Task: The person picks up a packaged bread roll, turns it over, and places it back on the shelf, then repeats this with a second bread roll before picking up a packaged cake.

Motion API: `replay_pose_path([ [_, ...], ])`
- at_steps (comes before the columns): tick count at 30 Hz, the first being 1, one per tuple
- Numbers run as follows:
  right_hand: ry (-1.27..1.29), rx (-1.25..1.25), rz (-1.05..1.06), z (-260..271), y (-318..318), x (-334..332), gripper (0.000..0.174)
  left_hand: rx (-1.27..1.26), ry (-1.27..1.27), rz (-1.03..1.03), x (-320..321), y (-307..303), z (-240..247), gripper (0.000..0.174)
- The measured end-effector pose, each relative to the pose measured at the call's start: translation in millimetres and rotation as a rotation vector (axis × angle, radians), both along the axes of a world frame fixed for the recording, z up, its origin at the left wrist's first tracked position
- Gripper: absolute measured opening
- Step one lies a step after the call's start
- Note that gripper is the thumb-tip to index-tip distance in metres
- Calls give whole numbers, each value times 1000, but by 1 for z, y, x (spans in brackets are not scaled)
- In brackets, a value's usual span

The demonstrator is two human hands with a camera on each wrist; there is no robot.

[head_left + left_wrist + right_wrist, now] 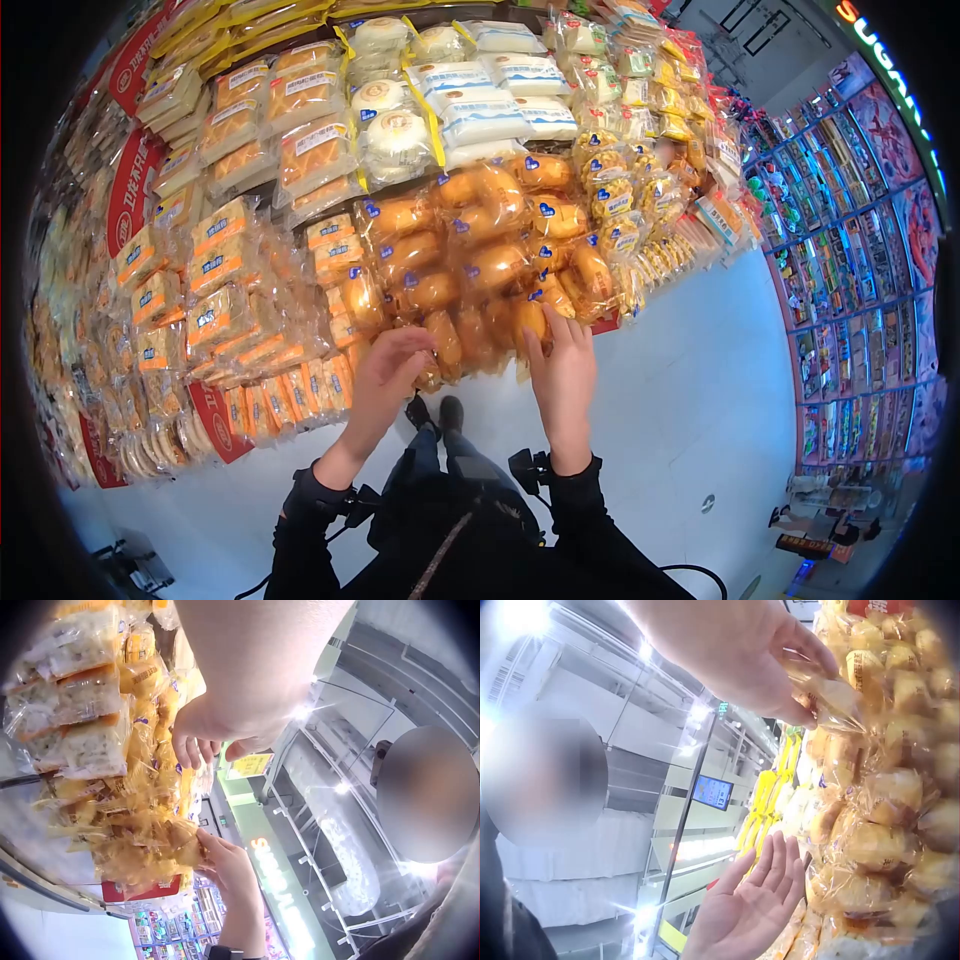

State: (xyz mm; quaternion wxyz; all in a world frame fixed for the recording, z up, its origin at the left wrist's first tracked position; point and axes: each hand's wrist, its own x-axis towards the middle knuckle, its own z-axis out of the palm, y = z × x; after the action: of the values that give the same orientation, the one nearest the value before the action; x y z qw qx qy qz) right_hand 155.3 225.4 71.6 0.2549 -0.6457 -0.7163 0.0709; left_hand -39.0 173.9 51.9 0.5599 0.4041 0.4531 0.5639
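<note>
At the front of the display my right hand [563,365] pinches a plastic-wrapped bread roll [529,322]. The right wrist view shows its thumb and fingers closed on the clear wrapper [838,703]. My left hand [393,362] is beside the front of the same pile, its fingers extended. In the right wrist view this left hand [754,904] has its palm showing and holds nothing. Golden rolls in clear bags with blue labels form the pile [495,265] in front of both hands.
Orange-labelled packaged cakes [220,250] are stacked to the left. Behind the rolls lie white bread packs [480,100] and round white buns [392,135]. Smaller snack packs [620,200] sit to the right. Tall stocked shelves [860,280] stand across the pale floor [690,400].
</note>
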Motion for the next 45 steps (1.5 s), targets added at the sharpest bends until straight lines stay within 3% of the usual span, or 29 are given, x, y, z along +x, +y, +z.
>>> replay_pose_path([
  [9,-22,176,31,-12,31,-14,23,18,78,60,-8,-5,5,24],
  [18,-177,240,130,-37,43,-10,26,7,42,22,-10,1,13,23],
  [33,62,196,112,-24,33,-8,32,60,14,-73,-11,29,13,20],
  [39,416,256,136,1,45,-4,27,119,34,-66,-5,47,25,20],
  [41,596,157,154,6,52,-4,25,123,95,-16,2,56,39,20],
  [45,873,-16,187,2,67,0,23,270,504,93,12,87,53,21],
])
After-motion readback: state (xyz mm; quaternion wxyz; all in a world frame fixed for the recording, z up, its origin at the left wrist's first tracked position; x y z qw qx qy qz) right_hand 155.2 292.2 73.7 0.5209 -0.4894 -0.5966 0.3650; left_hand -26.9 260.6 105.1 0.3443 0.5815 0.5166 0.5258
